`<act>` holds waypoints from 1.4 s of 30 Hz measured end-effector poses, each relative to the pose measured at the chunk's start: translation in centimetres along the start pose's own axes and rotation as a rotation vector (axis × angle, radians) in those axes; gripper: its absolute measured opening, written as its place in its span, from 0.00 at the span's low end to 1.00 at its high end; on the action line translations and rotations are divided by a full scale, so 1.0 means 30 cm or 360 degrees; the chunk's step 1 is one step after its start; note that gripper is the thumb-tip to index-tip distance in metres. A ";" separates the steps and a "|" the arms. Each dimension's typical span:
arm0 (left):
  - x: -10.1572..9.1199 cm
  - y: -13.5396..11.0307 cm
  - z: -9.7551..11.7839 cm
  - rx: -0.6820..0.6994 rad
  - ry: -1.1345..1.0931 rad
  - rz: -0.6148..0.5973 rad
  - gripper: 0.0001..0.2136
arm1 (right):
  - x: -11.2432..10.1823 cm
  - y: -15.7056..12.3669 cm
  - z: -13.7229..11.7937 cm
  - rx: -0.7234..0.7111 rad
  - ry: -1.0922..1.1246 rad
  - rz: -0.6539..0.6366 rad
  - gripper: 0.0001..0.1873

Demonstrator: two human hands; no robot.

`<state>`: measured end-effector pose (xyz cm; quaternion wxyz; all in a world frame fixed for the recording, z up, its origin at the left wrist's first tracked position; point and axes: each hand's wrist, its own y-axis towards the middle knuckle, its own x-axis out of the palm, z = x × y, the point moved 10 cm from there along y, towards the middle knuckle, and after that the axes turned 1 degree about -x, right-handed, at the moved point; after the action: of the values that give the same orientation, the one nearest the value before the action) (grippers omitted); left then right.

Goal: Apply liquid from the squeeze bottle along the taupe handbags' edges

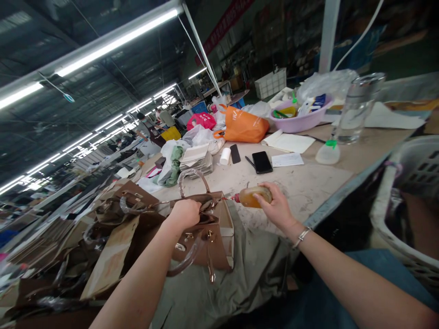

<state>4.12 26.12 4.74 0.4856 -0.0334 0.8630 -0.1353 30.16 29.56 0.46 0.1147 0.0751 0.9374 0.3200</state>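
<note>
Honestly, if the right hand, wrapped round the tilted bottle, squeezes too hard, it could blob the brown handbag beside its tip (left hand's at the bag's opening, can't tell if it's pinching).

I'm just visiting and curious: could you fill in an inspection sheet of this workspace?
Surface: pale tabletop, dark smudges on it.
Job's things: brown handbag, opening upward; squeeze bottle of amber liquid, tipped, nozzle toward the handbag's edge; contact unclear.
Clutter: black phone, orange bag, lilac basin; other brown bags piled at picture left.
Hands: left hand at the handbag's opening, fingers partly hidden; right hand holds the bottle.
Cables: white cable near the post; its ends can't be traced.
Surroundings: strip light overhead, people in the background, pale basket at picture right.
</note>
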 end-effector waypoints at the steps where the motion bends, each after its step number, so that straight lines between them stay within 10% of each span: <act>1: -0.001 0.000 0.000 -0.0004 -0.0008 -0.0005 0.14 | -0.001 0.004 -0.002 0.0015 0.0007 0.0012 0.13; 42: 0.015 0.007 0.001 0.0026 0.0057 -0.0042 0.13 | 0.013 0.013 0.047 0.0176 0.0165 0.0063 0.12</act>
<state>3.93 26.22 4.29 0.4686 -0.0383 0.8698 -0.1494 30.19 30.77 -0.45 0.0553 0.0832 0.9567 0.2736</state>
